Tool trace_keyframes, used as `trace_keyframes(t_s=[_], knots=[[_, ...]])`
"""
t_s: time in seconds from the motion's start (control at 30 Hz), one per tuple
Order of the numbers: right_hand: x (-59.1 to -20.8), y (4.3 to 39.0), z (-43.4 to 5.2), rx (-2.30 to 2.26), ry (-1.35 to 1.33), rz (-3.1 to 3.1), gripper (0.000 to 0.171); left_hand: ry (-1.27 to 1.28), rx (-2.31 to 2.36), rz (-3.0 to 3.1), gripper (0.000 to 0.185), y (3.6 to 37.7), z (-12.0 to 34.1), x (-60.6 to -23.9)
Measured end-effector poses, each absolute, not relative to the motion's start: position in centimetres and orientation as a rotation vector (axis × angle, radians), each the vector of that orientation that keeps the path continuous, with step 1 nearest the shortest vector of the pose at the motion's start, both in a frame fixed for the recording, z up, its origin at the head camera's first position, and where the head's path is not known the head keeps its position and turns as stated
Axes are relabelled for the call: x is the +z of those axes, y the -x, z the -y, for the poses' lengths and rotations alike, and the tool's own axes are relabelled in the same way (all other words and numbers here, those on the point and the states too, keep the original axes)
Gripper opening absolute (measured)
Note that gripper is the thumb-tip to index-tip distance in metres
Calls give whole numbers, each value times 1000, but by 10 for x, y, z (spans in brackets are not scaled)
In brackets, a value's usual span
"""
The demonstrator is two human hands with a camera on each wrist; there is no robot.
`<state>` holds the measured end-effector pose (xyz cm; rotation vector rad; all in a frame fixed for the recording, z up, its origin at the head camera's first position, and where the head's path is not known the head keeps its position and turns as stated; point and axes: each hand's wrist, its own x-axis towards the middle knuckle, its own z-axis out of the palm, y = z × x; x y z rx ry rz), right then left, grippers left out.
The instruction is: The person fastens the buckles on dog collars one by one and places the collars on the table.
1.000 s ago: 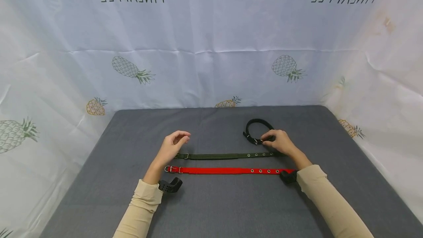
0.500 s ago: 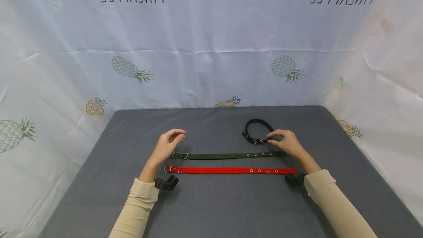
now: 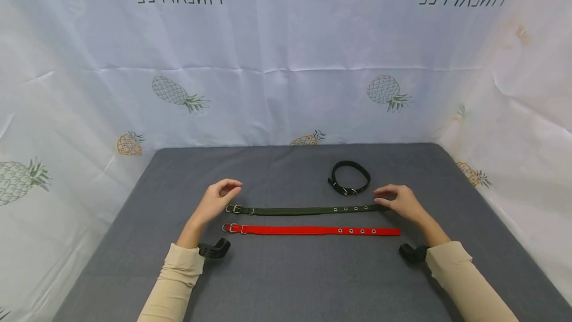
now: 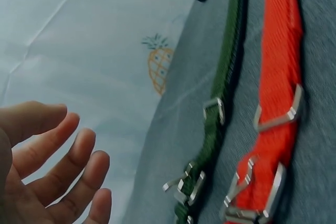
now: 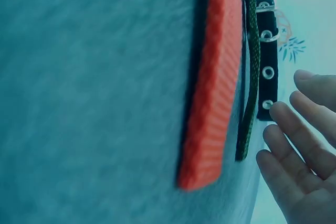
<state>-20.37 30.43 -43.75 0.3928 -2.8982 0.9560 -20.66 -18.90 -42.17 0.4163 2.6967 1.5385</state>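
Left wrist view: the left hand (image 4: 47, 171) is cut off by the left and bottom edges; only four fingers and part of the palm show. Just beside its fingertips, the green collar (image 4: 220, 93) and red collar (image 4: 278, 72) run out of the top and bottom edges, and their buckles are blurred.

Right wrist view: the right hand (image 5: 302, 156) is cut by the right and bottom edges. Beside its fingers, the black collar (image 5: 266, 61) shows only one short stretch.
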Motion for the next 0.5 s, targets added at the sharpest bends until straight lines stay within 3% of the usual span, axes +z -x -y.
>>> trace_keyframes(t_s=[0.5], knots=[[-439,199,-310,965,-400,2970,31,-453,1395,-2709,31,208,203,-432]])
